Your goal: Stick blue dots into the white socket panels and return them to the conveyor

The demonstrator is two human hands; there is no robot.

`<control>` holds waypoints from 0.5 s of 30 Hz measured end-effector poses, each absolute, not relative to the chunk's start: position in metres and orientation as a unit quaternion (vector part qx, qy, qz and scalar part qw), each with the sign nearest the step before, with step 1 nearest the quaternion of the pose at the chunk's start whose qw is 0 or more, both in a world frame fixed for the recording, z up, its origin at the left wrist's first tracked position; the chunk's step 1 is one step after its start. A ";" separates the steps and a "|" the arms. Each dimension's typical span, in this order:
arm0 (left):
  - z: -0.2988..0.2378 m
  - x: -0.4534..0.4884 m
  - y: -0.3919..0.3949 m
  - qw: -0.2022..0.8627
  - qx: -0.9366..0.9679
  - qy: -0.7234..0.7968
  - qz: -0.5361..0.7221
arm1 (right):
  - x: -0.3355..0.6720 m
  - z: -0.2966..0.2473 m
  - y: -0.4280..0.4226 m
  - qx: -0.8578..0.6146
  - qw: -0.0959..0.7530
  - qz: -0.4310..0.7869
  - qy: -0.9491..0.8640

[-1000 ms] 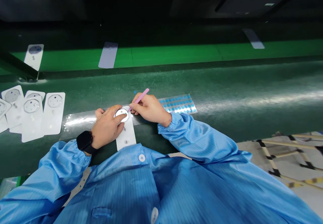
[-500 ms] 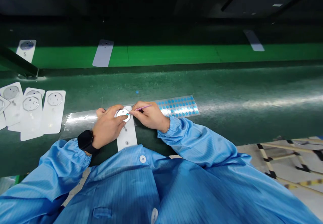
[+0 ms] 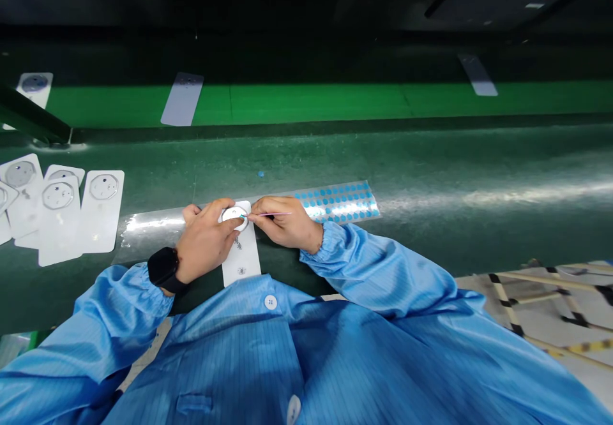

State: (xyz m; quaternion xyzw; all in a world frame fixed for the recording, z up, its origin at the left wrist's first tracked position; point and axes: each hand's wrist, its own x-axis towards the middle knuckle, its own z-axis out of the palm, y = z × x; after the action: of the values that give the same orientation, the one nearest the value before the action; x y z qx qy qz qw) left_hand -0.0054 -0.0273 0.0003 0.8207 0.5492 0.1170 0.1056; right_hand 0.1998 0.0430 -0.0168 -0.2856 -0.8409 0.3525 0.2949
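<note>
Right grip (image 3: 282,224) is clenched on a pink pick (image 3: 275,214), and left grip (image 3: 205,238) is closed over the rim of a white disc (image 3: 234,214), pinning it down. The disc lies on a white card (image 3: 242,259) near the front edge of the surface (image 3: 431,157), between the 2 hands.

Compared with 1 s ago, the pick has dropped from a steep tilt to nearly level, and its tip now reaches the disc's middle. Right hand has closed in until its fingers almost meet left hand's, leaving only a narrow gap around the disc.

A clear film strip (image 3: 153,224) runs under the hands. A sheet of blue dots (image 3: 335,201) lies just beyond right hand, towards the right. A cluster of cards (image 3: 62,211) sits at the surface's left edge, well apart from left hand. Blue sleeves (image 3: 373,268) cover both forearms, and a black watch (image 3: 163,269) is on left wrist.
</note>
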 end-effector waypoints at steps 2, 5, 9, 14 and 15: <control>0.001 -0.005 -0.027 0.108 0.820 0.550 0.115 | 0.199 -0.017 0.043 -0.283 0.291 0.352 -0.843; 0.001 -0.005 -0.028 0.114 0.816 0.555 0.115 | 0.200 -0.017 0.044 -0.289 0.281 0.348 -0.847; 0.001 -0.004 -0.028 0.119 0.813 0.558 0.119 | 0.200 -0.019 0.044 -0.304 0.290 0.360 -0.833; 0.000 -0.005 -0.028 0.106 0.817 0.554 0.121 | 0.198 -0.020 0.043 -0.295 0.291 0.356 -0.837; 0.000 -0.005 -0.028 0.105 0.817 0.553 0.121 | 0.197 -0.020 0.043 -0.293 0.291 0.351 -0.840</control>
State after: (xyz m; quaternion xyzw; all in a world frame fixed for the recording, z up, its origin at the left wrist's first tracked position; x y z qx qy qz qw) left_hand -0.0050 -0.0279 0.0000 0.8174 0.5532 0.1213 0.1050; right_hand 0.1973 0.0434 -0.0201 -0.2934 -0.8405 0.3509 0.2906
